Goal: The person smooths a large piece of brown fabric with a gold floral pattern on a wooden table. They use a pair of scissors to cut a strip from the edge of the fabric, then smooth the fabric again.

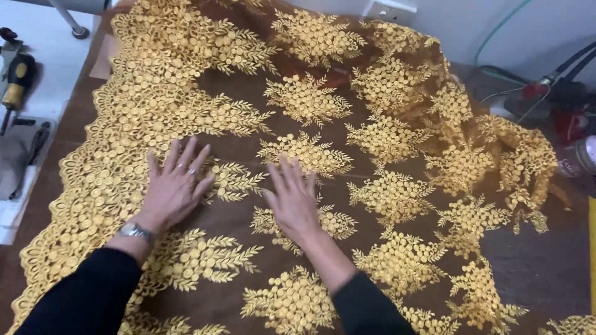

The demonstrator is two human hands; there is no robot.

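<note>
Two black sleeves enter from the bottom edge, nearest the camera, and lead up to both hands laid flat on a sheet of brown net lace (372,167) embroidered with golden-yellow sprays of leaves and round clusters. The left hand (174,186) lies palm down with its fingers spread wide, pointing away from the person; a ring shows on one finger and a silver wristwatch (135,231) sits at the wrist. It rests where the dense scalloped golden border meets the open brown net. The right hand (293,200) lies just beside it, also palm down, its fingers apart but less fanned, covering part of a leafy cluster. Neither hand pinches or grips the fabric; both simply press on it.

The lace covers most of the brown worktop (546,273), spreading smooth from the near edge up to the far end. Its left side carries the thick border of small circles and arches, while on the right it bunches into loose folds and ends short of the worktop's right edge, leaving a strip of bare brown surface.

Off the left side of the worktop, on a pale surface, lie a screwdriver with a yellow and black handle (17,80) and a grey object below it. At the upper right, dark cables (568,65) and a red part lie near a white wall, well apart from the hands.
</note>
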